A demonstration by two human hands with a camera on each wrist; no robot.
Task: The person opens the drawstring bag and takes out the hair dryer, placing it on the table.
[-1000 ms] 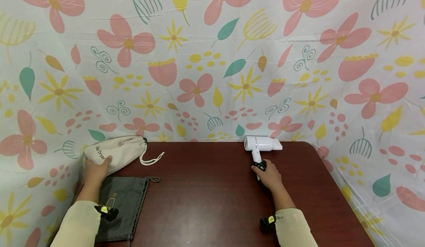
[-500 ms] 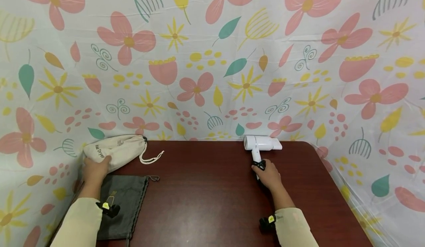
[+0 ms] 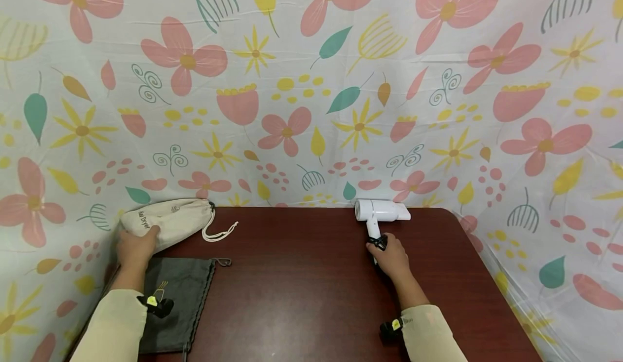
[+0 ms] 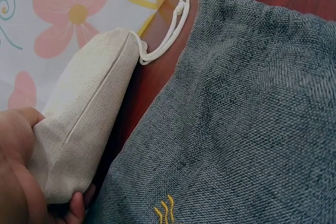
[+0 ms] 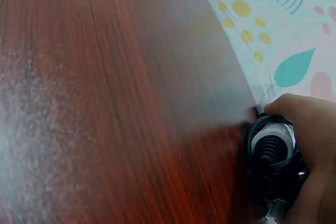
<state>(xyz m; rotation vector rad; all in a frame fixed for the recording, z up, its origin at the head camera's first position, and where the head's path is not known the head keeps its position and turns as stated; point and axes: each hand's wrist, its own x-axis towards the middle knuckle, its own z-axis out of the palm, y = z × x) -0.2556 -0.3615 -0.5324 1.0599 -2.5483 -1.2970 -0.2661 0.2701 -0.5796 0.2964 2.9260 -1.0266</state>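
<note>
At the table's far left, my left hand (image 3: pixel 135 251) grips the closed end of a cream drawstring pouch (image 3: pixel 177 221) marked "Hair Dryer". The pouch (image 4: pixel 86 108) looks filled in the left wrist view, thumb on one side and fingers curled under the other. A white hair dryer (image 3: pixel 384 210) lies at the back right, its nozzle pointing right. My right hand (image 3: pixel 393 256) holds its handle, where a black power cord (image 3: pixel 378 241) is wound. In the right wrist view, the coiled cord (image 5: pixel 250 145) circles the handle's end; the palm hides part of the handle.
A flat grey drawstring bag (image 3: pixel 177 302) with a yellow print lies just below the pouch, partly under my left forearm. The dark red-brown table (image 3: pixel 292 286) ends at the back against a flowered curtain (image 3: pixel 292 80), which also hangs along both sides.
</note>
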